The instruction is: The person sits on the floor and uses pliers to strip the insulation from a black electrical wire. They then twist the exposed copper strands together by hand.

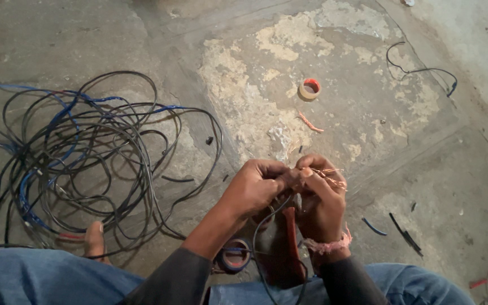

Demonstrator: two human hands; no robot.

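Note:
My left hand (253, 188) and my right hand (322, 199) meet at the middle of the view, both pinching a bunch of bare copper wire strands (330, 177) that fan out to the right of my fingers. A dark insulated cable (258, 237) drops from the hands toward my lap. Just below the hands lies a red-handled tool (291, 237), partly hidden by my wrists.
A big tangle of black and blue cables (80, 152) covers the floor at left, by my bare foot (94, 240). A tape roll (310, 88) and a copper scrap (310, 123) lie ahead. Another tape roll (235, 257) sits near my knee. Short black wire pieces (405, 232) lie right.

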